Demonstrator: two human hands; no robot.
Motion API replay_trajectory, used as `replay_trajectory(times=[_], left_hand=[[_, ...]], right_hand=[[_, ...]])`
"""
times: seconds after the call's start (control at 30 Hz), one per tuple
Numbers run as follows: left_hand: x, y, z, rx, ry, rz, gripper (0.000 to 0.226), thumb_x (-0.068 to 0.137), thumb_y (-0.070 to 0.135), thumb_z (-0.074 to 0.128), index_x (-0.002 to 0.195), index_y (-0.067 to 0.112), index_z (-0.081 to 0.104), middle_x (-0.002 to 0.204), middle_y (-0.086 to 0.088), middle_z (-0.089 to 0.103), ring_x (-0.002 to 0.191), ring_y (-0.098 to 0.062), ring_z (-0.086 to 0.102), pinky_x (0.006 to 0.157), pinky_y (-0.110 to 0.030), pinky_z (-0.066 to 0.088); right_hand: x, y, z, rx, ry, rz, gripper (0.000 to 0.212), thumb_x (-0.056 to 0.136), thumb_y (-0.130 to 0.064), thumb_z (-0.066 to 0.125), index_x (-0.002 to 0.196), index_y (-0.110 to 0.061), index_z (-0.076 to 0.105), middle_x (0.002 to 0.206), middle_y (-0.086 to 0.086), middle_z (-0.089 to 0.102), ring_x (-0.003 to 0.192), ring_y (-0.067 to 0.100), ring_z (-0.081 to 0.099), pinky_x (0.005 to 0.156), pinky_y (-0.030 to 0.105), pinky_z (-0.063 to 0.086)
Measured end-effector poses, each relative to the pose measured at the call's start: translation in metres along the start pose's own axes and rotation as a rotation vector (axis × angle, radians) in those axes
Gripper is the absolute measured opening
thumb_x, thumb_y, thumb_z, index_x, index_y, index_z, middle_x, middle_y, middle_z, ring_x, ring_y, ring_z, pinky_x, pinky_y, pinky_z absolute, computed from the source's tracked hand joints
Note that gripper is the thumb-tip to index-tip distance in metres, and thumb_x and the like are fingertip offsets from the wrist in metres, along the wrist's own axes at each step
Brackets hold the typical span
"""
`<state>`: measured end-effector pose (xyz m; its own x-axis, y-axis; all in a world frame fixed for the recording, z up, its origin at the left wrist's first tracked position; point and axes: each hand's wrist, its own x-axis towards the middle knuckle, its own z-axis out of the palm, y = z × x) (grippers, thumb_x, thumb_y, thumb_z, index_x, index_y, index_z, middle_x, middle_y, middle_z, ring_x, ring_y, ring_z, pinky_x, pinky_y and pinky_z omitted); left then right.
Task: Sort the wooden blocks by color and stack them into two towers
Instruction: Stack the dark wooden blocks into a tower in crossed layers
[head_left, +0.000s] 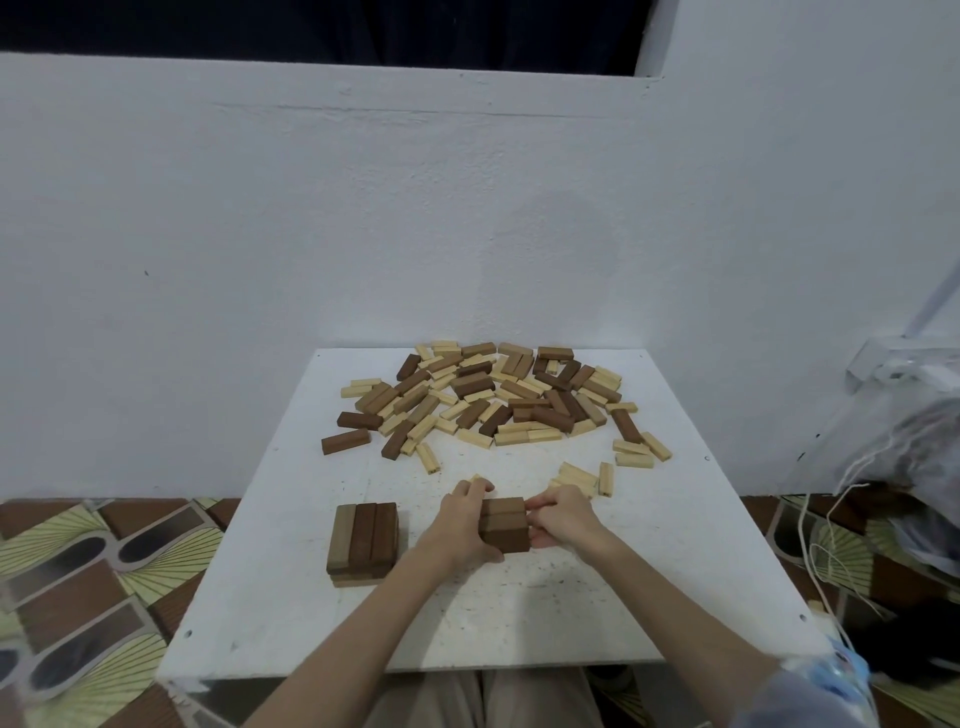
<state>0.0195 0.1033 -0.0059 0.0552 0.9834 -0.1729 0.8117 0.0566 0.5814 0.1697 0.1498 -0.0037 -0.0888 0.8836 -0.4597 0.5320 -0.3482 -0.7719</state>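
gripped a set of three dark blocks (503, 525) between left hand (464, 525) and right hand (562, 517) on the white table (597, 597), beside the dark tower (362, 543); mixed block pile (493, 397) behind.

Bare table (597, 597) near edge, scattered blocks (483, 397) crowding far half, brown stack (362, 540) left

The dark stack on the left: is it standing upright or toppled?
Upright. The dark stack sits squarely on the white table, its three top blocks side by side and level over a lower layer; neither hand touches it.
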Motion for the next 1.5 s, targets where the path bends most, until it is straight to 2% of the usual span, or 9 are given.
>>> replay_trajectory(times=[0.17,0.37,0.57,0.7,0.87,1.03,1.2,1.3,1.5], left_hand=[[-0.004,-0.002,-0.001,-0.039,0.01,-0.039,0.09,0.064,0.013,0.083,0.136,0.015,0.028,0.131,-0.009,0.033,0.118,-0.025,0.04,0.099,-0.033,0.039],[-0.007,-0.004,-0.003,-0.131,0.039,-0.051,0.088,0.066,0.008,0.082,0.136,0.014,0.029,0.131,-0.01,0.033,0.117,-0.024,0.04,0.097,-0.03,0.038],[-0.004,-0.005,-0.004,-0.16,0.047,-0.092,0.085,0.065,0.011,0.083,0.133,0.012,0.032,0.129,-0.009,0.036,0.119,-0.023,0.04,0.097,-0.031,0.039],[-0.004,-0.007,-0.002,-0.187,0.071,-0.149,0.081,0.065,0.014,0.084,0.127,0.011,0.033,0.123,-0.009,0.04,0.112,-0.021,0.042,0.087,-0.028,0.039],[-0.002,-0.008,0.001,-0.221,0.079,-0.184,0.076,0.063,0.014,0.085,0.121,0.009,0.035,0.112,-0.007,0.045,0.097,-0.017,0.045,0.072,-0.024,0.039],[0.0,-0.008,0.003,-0.231,0.085,-0.193,0.072,0.063,0.013,0.085,0.115,0.012,0.035,0.11,-0.007,0.047,0.096,-0.019,0.049,0.072,-0.024,0.041],[0.0,-0.008,0.002,-0.26,0.085,-0.206,0.074,0.061,0.012,0.086,0.116,0.012,0.036,0.11,-0.008,0.05,0.095,-0.02,0.052,0.07,-0.023,0.042],[0.0,-0.009,0.0,-0.271,0.08,-0.209,0.07,0.061,0.013,0.086,0.106,0.016,0.032,0.107,-0.007,0.051,0.09,-0.019,0.053,0.057,-0.016,0.038],[0.0,-0.009,-0.002,-0.32,0.077,-0.22,0.069,0.061,0.009,0.086,0.11,0.012,0.037,0.105,-0.007,0.051,0.088,-0.017,0.053,0.053,-0.012,0.036]], right_hand=[[0.003,0.003,0.004,0.011,0.027,-0.017,0.031,0.085,0.006,0.06,0.117,0.004,0.061,0.102,0.013,0.061,0.088,0.027,0.066,0.079,0.036,0.059],[0.003,0.004,0.007,0.044,0.026,-0.024,0.034,0.082,0.01,0.063,0.115,0.004,0.062,0.11,0.017,0.063,0.092,0.028,0.066,0.079,0.037,0.059],[0.004,0.004,0.008,0.072,0.068,-0.016,0.032,0.084,0.009,0.06,0.115,0.004,0.061,0.105,0.014,0.06,0.089,0.029,0.066,0.077,0.038,0.059],[0.005,0.003,0.009,0.035,0.074,-0.028,0.025,0.085,0.008,0.059,0.108,0.001,0.066,0.095,0.011,0.061,0.075,0.02,0.064,0.073,0.034,0.059],[0.006,0.005,0.01,0.055,0.076,-0.039,0.023,0.082,0.008,0.062,0.103,0.001,0.068,0.096,0.014,0.066,0.08,0.027,0.068,0.076,0.04,0.06],[0.007,0.006,0.01,0.057,0.082,-0.043,0.025,0.082,0.008,0.061,0.105,0.001,0.067,0.093,0.009,0.062,0.07,0.017,0.063,0.072,0.034,0.06],[0.006,0.005,0.01,0.081,0.099,-0.039,0.028,0.084,0.008,0.059,0.111,0.002,0.063,0.106,0.013,0.059,0.084,0.025,0.064,0.063,0.027,0.059],[0.005,0.005,0.011,0.077,0.101,-0.044,0.029,0.085,0.009,0.058,0.112,0.002,0.064,0.109,0.015,0.061,0.092,0.028,0.064,0.067,0.031,0.059],[0.005,0.005,0.011,0.076,0.101,-0.046,0.026,0.084,0.009,0.06,0.108,0.001,0.066,0.105,0.014,0.062,0.09,0.026,0.063,0.071,0.034,0.06]])
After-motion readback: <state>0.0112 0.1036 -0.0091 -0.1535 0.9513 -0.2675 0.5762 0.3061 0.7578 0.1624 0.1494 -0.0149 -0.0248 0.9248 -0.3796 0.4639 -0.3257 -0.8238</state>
